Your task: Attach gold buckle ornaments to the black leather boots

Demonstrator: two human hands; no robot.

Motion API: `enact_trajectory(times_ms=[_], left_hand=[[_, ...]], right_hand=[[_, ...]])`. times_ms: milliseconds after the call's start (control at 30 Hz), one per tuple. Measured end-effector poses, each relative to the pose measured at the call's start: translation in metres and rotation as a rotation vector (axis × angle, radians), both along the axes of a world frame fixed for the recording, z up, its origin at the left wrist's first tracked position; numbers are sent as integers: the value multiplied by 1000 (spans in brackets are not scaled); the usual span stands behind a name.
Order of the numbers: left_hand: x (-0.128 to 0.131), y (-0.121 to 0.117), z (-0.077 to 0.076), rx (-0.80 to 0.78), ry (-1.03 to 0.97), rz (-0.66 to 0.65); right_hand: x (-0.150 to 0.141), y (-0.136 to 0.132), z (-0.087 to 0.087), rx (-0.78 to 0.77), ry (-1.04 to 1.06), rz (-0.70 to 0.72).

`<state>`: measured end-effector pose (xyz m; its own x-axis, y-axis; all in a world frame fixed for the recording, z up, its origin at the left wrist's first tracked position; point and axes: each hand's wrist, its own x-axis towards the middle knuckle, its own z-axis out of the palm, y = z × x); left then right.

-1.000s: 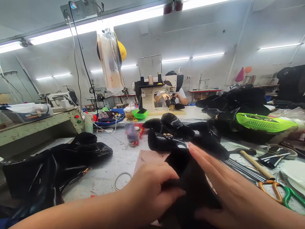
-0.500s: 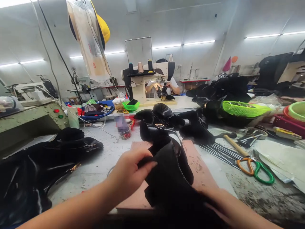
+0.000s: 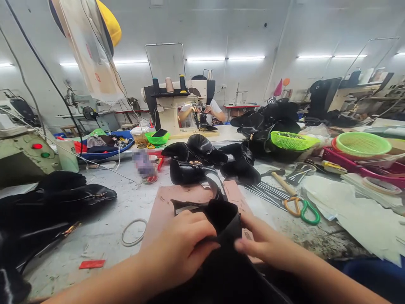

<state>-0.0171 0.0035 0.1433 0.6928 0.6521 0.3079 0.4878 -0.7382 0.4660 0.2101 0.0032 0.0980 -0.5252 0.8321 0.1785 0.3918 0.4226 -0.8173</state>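
Observation:
A black boot upper (image 3: 232,270) stands in front of me, its open top edge facing up and a dark soft lining showing inside. My left hand (image 3: 185,242) pinches the near left part of that edge between thumb and fingers. On the other side, my right hand (image 3: 264,238) grips the right edge, thumb outside and fingertips partly hidden behind the material. Under it lies a pinkish board (image 3: 161,207). Just beyond are several black shoe uppers (image 3: 186,171), shiny outside with dark linings. The lower part of the boot upper runs out of the picture.
Scissors (image 3: 302,207) with orange and green handles and a hammer (image 3: 284,182) lie right of the board. Black uppers (image 3: 47,211) cover the left side, near a pale ring (image 3: 134,232) and a red strip (image 3: 91,264). Across the table a co-worker's hands (image 3: 207,110) work at a sewing machine.
My view has swung right. The right hand, flat along the side and then lower down, now grips the top edge. My left hand has kept its pinch on the boot upper.

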Motion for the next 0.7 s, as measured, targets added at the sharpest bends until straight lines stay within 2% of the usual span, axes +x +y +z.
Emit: enact_trajectory(times_ms=[167,300,400,567,633,700], left_hand=[[4,2,-8,-113,7,134],[10,8,-10,-140,3,175],[19,11,-10,-110,43,185],[22,0,-14,21,65,86],[13,-8,-18,52,87,35],[-4,-12,-24,86,20,23]], right_hand=[[-14,0,-1,31,-3,-130],[-14,1,0,12,18,-44],[-17,5,1,-8,18,-68],[-14,3,6,-15,80,20],[-3,-1,8,4,27,-18],[15,-3,9,13,-28,-78]])
